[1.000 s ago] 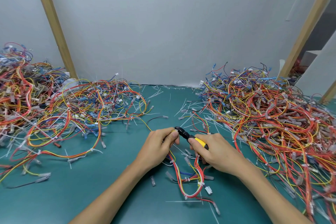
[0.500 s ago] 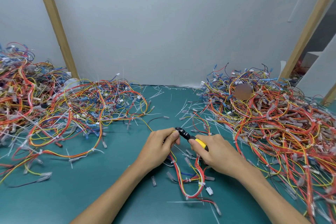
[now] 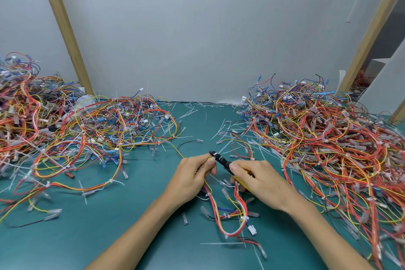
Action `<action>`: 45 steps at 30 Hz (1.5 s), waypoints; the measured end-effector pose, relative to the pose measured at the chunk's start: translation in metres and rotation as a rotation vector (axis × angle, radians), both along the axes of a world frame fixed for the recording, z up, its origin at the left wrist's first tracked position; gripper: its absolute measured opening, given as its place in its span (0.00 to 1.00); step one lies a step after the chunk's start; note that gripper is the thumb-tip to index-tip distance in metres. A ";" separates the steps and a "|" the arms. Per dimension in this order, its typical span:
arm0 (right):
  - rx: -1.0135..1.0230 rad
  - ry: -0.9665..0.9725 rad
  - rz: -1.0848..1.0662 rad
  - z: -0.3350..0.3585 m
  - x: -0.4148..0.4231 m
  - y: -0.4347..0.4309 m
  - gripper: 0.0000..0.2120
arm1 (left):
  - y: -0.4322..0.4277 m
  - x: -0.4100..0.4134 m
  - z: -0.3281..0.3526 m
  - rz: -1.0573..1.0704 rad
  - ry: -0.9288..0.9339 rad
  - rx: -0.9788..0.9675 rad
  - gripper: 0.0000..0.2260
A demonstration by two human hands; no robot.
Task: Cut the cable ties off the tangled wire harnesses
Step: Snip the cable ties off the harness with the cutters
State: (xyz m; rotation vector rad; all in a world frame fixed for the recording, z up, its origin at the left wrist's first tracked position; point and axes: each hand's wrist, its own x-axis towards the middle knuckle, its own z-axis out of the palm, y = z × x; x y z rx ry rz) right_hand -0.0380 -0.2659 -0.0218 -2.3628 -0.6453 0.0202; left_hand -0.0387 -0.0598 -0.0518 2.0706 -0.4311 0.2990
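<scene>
My left hand (image 3: 192,176) pinches a wire harness (image 3: 228,212) of red, yellow and white wires that loops down onto the green mat. My right hand (image 3: 256,180) grips a cutter (image 3: 221,160) with black jaws and yellow handles. The jaw tip sits right at my left fingertips, against the pinched wires. White cable ties bind the loop at several spots below my hands. The handles are mostly hidden inside my right palm.
A big tangle of harnesses (image 3: 328,149) fills the right side, another tangle (image 3: 76,133) covers the left. Cut tie scraps (image 3: 228,129) litter the green mat (image 3: 109,226) between them. A white wall and wooden posts (image 3: 63,28) stand behind.
Both hands stay nearly where they were. The cutter tip remains at my left fingertips; only the view shifted slightly.
</scene>
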 end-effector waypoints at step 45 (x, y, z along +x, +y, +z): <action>-0.186 -0.498 -0.055 -0.011 0.006 -0.003 0.16 | 0.001 -0.001 0.003 0.048 -0.104 0.227 0.12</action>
